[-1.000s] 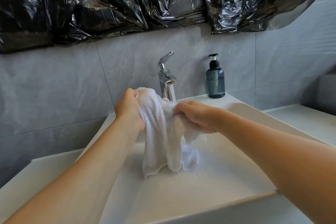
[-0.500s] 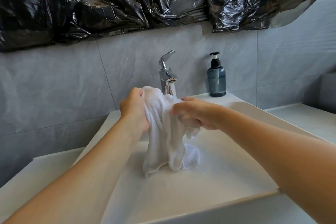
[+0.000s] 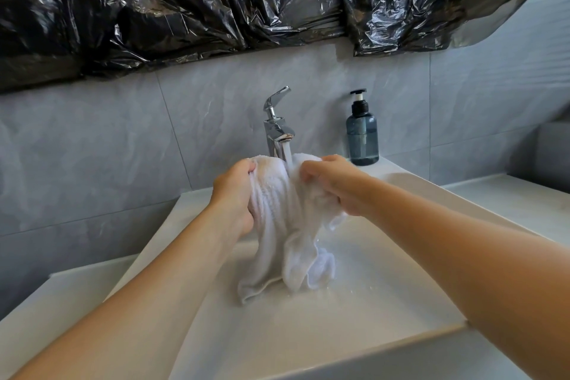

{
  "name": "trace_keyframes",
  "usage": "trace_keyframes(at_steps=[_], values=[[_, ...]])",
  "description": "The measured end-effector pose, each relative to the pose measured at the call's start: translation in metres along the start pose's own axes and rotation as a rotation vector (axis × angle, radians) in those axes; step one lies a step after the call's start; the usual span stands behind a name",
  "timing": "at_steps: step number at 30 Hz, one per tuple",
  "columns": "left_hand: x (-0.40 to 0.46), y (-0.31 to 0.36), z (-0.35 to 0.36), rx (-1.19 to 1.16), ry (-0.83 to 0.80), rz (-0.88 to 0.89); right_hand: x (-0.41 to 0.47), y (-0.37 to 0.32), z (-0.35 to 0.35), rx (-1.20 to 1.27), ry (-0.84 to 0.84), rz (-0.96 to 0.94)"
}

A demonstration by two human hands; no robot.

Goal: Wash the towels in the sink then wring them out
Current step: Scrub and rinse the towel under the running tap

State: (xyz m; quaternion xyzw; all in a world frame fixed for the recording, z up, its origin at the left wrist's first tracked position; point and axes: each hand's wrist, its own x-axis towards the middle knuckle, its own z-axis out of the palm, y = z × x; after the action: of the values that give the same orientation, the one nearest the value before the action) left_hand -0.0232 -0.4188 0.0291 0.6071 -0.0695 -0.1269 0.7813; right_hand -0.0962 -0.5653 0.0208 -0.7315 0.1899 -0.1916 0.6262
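From the head camera, the left hand (image 3: 236, 194) grips the left side of a white towel (image 3: 283, 225), its fingers (image 3: 251, 168) curled over the bunched top edge. The right hand (image 3: 331, 183) grips the towel's right side, fingers (image 3: 308, 171) curled into the cloth and knuckles up. Between the two sets of fingertips, the towel's upper fold sits directly under the spout of the chrome faucet (image 3: 277, 129), and a thin stream of water (image 3: 288, 154) runs down onto the fabric in that gap. Below the fingers the towel hangs in loose, wet folds, and its lower corners touch the floor of the white sink (image 3: 385, 302), where a few droplets lie scattered just beside the cloth. Beyond the right hand's fingers, on the sink's back ledge, stands a blue-grey soap dispenser (image 3: 361, 133) with a black pump, upright and apart from the towel. Behind the faucet rises a grey tiled wall (image 3: 108, 148), and above it a crinkled black plastic sheet (image 3: 216, 0) hangs across the top of the view. Both forearms reach in from the bottom corners toward the towel.
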Motion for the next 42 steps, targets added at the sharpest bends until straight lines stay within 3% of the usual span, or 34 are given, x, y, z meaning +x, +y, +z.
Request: trace_keyframes(at_steps=[4,7,12,15,18,22,30,37,42], values=[[-0.003,-0.004,0.003,0.086,-0.334,0.028,-0.002,-0.015,-0.008,0.313,0.165,0.011],[-0.003,-0.012,0.004,0.187,-0.414,0.051,-0.001,-0.021,-0.014,0.457,0.241,0.055],[0.001,-0.021,0.003,0.462,-0.486,0.093,0.0,-0.017,-0.014,0.46,0.234,0.124],[0.001,-0.026,0.0,0.707,-0.459,0.129,0.002,-0.016,-0.014,0.452,0.183,0.173],[-0.001,-0.028,-0.001,0.791,-0.457,0.217,0.001,-0.015,-0.014,0.437,0.125,0.22],[-0.004,-0.023,0.005,0.879,-0.178,0.389,0.003,-0.013,-0.012,0.409,0.038,0.218],[0.004,-0.027,0.003,0.781,-0.085,0.41,0.001,-0.007,-0.007,0.081,-0.061,0.161],[0.0,-0.018,0.002,0.395,-0.035,0.28,0.005,-0.001,-0.006,-0.05,-0.216,0.061],[0.001,-0.016,0.001,0.271,-0.039,0.261,0.001,0.0,-0.009,-0.282,-0.544,0.063]])
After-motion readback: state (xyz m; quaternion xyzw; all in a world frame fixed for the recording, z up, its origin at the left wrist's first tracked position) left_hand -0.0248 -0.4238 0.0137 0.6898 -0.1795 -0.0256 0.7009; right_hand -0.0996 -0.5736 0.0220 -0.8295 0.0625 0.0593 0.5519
